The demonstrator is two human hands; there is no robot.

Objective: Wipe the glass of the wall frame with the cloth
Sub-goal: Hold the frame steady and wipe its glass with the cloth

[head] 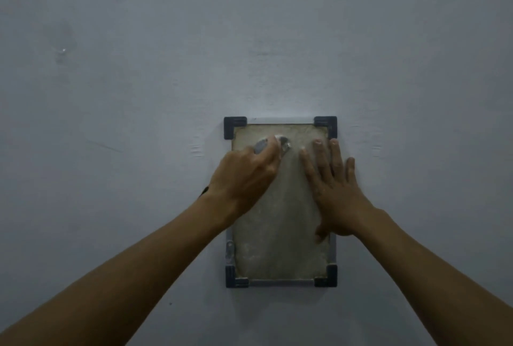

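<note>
A small upright wall frame [324,123] with dark corner pieces hangs on a pale wall. Its glass [277,248] looks dusty and smeared. My left hand [244,179] is closed around a small bunched grey cloth [266,145], pressed against the glass near the upper left. Only a bit of the cloth shows past my fingers. My right hand [336,193] lies flat on the right side of the glass with fingers spread, one fingertip reaching the frame's right edge.
The bare pale grey wall [138,81] fills the view all around the frame, with a few faint scuffs and a small shiny mark [63,50] at the upper left.
</note>
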